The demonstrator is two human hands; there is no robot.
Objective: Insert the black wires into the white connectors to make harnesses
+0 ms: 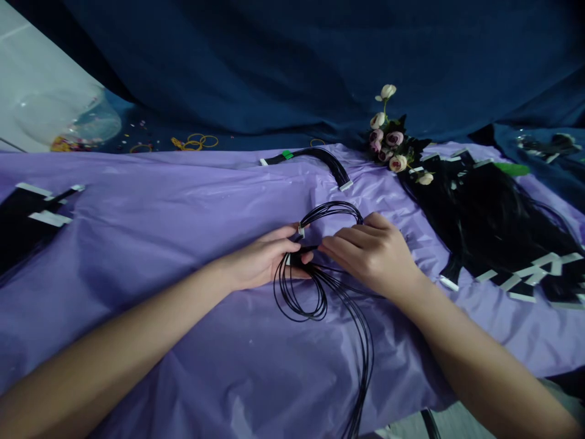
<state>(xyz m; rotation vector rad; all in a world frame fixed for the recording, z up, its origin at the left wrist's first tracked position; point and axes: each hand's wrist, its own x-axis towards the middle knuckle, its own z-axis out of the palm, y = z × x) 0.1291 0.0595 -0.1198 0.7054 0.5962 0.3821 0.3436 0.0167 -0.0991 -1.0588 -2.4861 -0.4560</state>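
- black cables (354,417) cut off at btm
- L hand (269,259) thumb on top, pinching cables
- R hand (372,253) knuckles up, gripping cables, grip partly hidden

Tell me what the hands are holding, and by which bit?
Black wires: the left hand holds them near a white connector, the right hand along their length.

The wires (336,206) were black, their connector (301,230) white. The sheet (183,225) was plain purple, the curtain (274,67) dark blue, the bands (180,144) yellow, the tape (287,155) green, the roses (395,139) cream and mauve.
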